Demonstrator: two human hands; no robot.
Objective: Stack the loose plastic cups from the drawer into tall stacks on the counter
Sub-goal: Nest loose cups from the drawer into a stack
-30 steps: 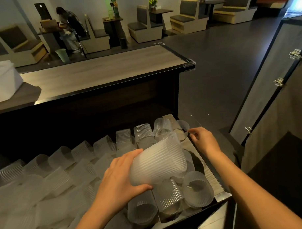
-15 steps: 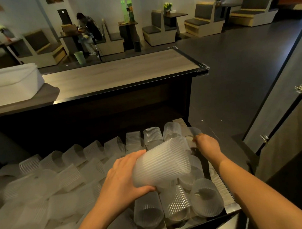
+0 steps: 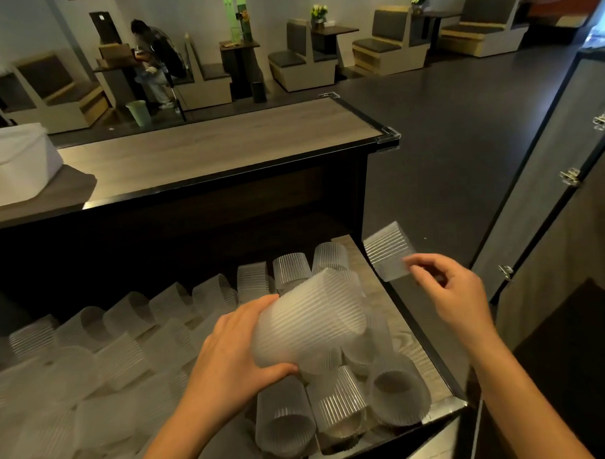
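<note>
Our left hand (image 3: 230, 362) wraps around a short nested stack of ribbed cups (image 3: 311, 321), tilted on its side over the right end of the drawer (image 3: 425, 335). Our right hand (image 3: 450, 292) pinches a single ribbed cup (image 3: 389, 252) by its rim between thumb and fingertips, lifted just past the drawer's right edge, near its far right corner. Below them we see many loose cups (image 3: 133, 338) lying on their sides across the whole drawer, three (image 3: 338, 410) with mouths facing us at the near right corner. Beyond the drawer runs the wooden counter (image 3: 223, 149), with a white tub (image 3: 14, 164) near its left end.
</note>
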